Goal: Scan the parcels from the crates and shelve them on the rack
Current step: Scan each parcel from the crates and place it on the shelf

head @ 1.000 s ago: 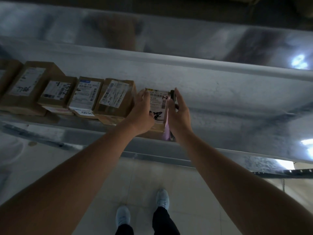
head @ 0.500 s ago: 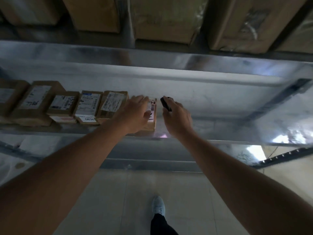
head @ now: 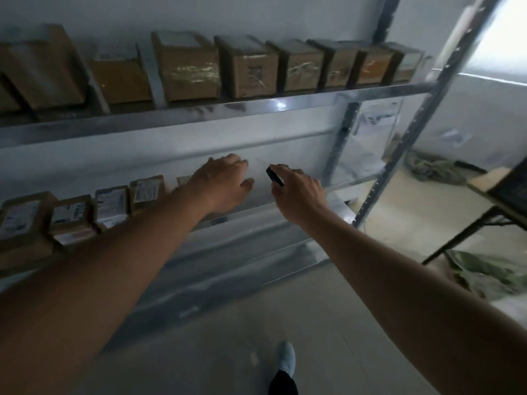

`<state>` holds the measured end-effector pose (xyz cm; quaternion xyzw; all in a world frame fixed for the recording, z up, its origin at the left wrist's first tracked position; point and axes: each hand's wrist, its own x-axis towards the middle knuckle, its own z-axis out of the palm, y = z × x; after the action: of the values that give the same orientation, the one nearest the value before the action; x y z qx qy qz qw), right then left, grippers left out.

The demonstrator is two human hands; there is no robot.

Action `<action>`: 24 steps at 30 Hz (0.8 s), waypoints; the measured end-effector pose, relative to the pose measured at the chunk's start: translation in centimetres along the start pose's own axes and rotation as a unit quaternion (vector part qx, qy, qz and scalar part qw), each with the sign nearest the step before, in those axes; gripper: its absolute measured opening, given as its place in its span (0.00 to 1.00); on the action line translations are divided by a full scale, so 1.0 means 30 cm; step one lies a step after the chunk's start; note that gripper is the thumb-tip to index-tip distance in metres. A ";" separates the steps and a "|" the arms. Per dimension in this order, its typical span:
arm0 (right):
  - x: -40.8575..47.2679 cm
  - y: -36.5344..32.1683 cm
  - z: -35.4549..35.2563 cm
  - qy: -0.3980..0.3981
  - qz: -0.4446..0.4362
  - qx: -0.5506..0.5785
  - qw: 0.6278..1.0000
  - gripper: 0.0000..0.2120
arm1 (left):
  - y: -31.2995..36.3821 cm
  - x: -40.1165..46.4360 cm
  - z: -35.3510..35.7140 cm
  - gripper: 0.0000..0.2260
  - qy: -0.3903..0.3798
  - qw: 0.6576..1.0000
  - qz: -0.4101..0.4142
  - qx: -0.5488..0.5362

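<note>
A row of small brown labelled parcels (head: 145, 192) lies on the middle shelf of the metal rack (head: 299, 95). The last parcel in the row (head: 184, 181) shows only a corner behind my left hand (head: 225, 183), which hovers over it with relaxed, spread fingers and holds nothing. To the right, my right hand (head: 296, 195) grips a small black scanner (head: 275, 175) above the bare part of the shelf. Larger taped cardboard boxes (head: 245, 69) fill the upper shelf.
The rack's upright post (head: 399, 143) stands at the right. Beyond it, a dark-legged table (head: 490, 212) juts in at the far right, with green cloth or bags (head: 482, 275) on the floor beneath. My shoe (head: 286, 357) is on the pale tiled floor.
My left hand has lifted off the last parcel, which now rests in the row on the shelf. My view has tilted up and turned right, revealing the upper shelf and the table.
</note>
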<state>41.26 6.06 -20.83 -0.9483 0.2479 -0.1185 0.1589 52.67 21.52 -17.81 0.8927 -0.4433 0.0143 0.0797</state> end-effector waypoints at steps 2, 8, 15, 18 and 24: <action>-0.072 0.061 -0.097 0.018 0.018 -0.013 1.000 0.21 | 0.113 -0.005 -0.048 0.25 0.005 0.999 0.036 0.000; -0.279 0.319 -0.371 0.078 0.084 -0.026 0.993 0.20 | 0.500 0.026 -0.138 0.24 0.004 0.993 0.119 0.001; -0.516 0.744 -0.638 0.134 0.149 -0.044 0.979 0.20 | 1.058 0.092 -0.098 0.25 0.018 0.977 0.211 -0.017; -0.614 0.979 -0.765 0.144 0.173 -0.058 0.973 0.20 | 1.347 0.137 -0.065 0.26 0.019 0.968 0.249 -0.040; -0.778 1.410 -1.002 0.170 0.226 -0.086 0.955 0.20 | 1.874 0.261 -0.036 0.27 0.019 0.951 0.303 -0.052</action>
<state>-5.96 -24.34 -11.79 -0.8434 0.4884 -0.2170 0.0552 12.84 -17.90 -8.71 0.7103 -0.6917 0.0321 0.1264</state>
